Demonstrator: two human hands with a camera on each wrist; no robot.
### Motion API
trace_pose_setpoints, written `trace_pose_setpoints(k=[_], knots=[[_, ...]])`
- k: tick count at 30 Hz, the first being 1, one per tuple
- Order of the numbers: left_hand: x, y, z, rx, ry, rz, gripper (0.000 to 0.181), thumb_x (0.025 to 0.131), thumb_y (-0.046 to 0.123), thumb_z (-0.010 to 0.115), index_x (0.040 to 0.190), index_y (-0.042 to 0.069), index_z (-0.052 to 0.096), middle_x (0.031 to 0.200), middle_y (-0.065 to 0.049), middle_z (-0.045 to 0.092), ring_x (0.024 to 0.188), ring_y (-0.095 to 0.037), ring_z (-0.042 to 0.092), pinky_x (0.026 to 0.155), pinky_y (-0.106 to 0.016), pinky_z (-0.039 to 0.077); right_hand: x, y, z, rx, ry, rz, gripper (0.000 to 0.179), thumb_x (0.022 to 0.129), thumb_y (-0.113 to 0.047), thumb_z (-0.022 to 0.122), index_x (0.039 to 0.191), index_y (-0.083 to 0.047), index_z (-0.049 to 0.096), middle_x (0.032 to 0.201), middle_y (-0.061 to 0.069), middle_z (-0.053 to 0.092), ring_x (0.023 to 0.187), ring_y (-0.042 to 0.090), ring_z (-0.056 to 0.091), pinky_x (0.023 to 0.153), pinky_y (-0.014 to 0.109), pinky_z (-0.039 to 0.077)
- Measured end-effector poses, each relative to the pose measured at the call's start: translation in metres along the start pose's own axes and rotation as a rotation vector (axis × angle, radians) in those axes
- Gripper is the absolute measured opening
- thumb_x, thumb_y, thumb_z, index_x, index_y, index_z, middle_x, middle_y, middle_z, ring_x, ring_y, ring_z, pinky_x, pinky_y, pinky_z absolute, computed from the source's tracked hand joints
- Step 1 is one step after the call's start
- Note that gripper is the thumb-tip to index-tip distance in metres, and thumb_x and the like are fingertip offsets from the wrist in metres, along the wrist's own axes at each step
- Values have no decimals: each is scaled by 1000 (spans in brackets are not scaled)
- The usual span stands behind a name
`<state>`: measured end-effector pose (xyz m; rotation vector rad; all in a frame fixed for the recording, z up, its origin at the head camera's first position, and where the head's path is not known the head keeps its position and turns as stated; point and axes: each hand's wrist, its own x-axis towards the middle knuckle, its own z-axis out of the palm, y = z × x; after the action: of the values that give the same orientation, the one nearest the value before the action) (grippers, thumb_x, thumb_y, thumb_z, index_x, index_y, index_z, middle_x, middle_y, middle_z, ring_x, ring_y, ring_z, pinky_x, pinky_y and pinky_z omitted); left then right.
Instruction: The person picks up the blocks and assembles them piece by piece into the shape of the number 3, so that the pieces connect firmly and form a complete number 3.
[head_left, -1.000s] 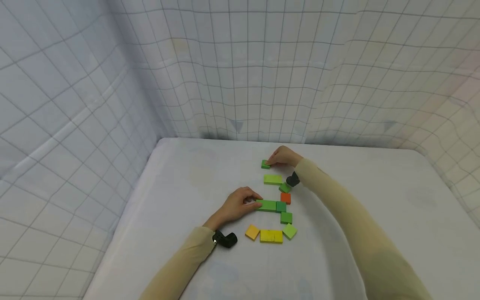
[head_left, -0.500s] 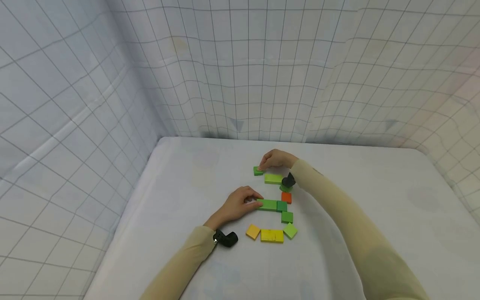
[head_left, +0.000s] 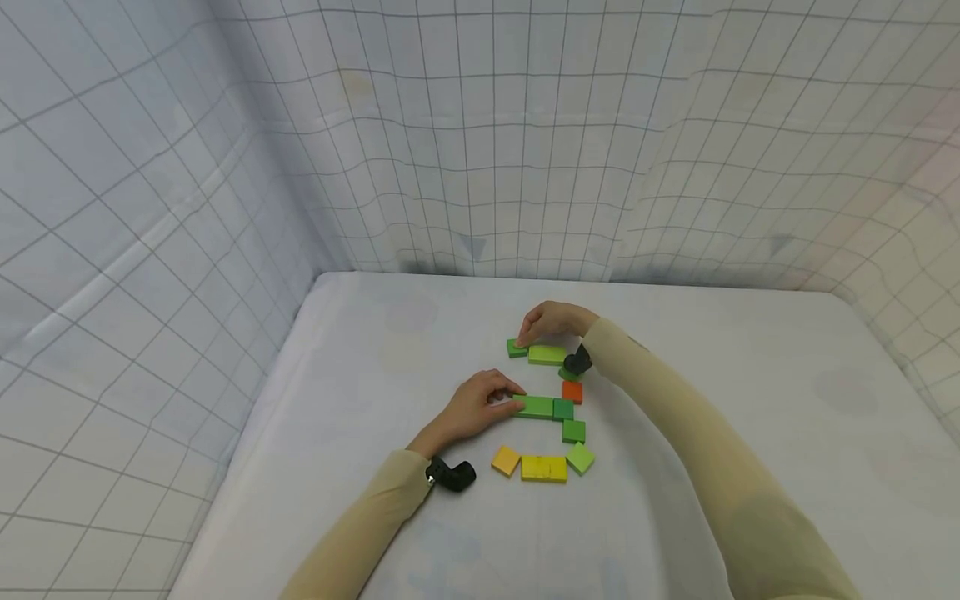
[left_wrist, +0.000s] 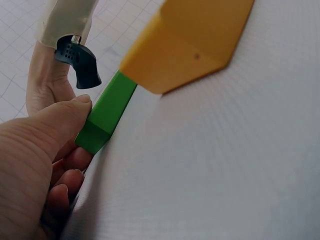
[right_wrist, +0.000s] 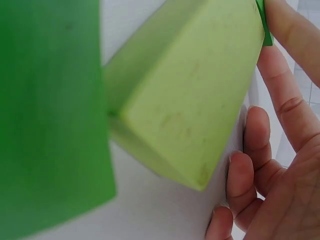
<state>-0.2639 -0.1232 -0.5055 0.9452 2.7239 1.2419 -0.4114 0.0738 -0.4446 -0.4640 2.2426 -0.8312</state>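
Observation:
My left hand (head_left: 477,405) pinches the left end of a long green block (head_left: 536,407) between thumb and fingers; the left wrist view shows the thumb on that green block (left_wrist: 102,117). A dark green square block (head_left: 563,409) adjoins its right end. Farther back, my right hand (head_left: 553,321) holds a small green square block (head_left: 515,349) with its fingertips. That block lies at the left end of a lime rectangular block (head_left: 547,355). In the right wrist view the lime block (right_wrist: 185,95) hides most of the small green block (right_wrist: 266,25).
Down the right side run a partly hidden green block (head_left: 568,374), an orange-red block (head_left: 572,392), a green block (head_left: 573,431) and a tilted lime block (head_left: 581,458). Nearest are yellow (head_left: 543,468) and orange (head_left: 506,461) blocks. A white-covered table (head_left: 375,358) meets grid-patterned curtains (head_left: 480,150).
My right hand has moved left and slightly nearer with the small green block, which now sits at the lime block's left end. My left hand stays on the long green block.

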Motion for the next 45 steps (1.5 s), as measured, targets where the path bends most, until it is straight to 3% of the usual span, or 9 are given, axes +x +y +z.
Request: trace_pose_setpoints(k=[7,28,45], knots=[[1,-2,1,-4,2,-4,19,89,28,69,105,18,71,92,10,58,80,-7,49,72,-26,42,0,0,-1,-71,-7,-1,19,81,-36,75,79,-18,70,99,-4,62,101,14,45,97,36,28],[1,0,1,-8,1,-27,18,89,28,69,104,19,71,90,11,56,78,-7,48,71,-26,42,-5,-3,-1,-35,-64,-20,14,82,-31,75,80,-17,71,97,-4,65,103,13,46,101,39,24],[1,0,0,-15,-2,-13,19,90,29,68,104,18,71,91,9,57,79,-8,49,71,-25,42,-1,2,-1,-58,-61,-25,16,81,-34,75,81,-18,72,96,-4,65,103,14,48,100,39,26]])
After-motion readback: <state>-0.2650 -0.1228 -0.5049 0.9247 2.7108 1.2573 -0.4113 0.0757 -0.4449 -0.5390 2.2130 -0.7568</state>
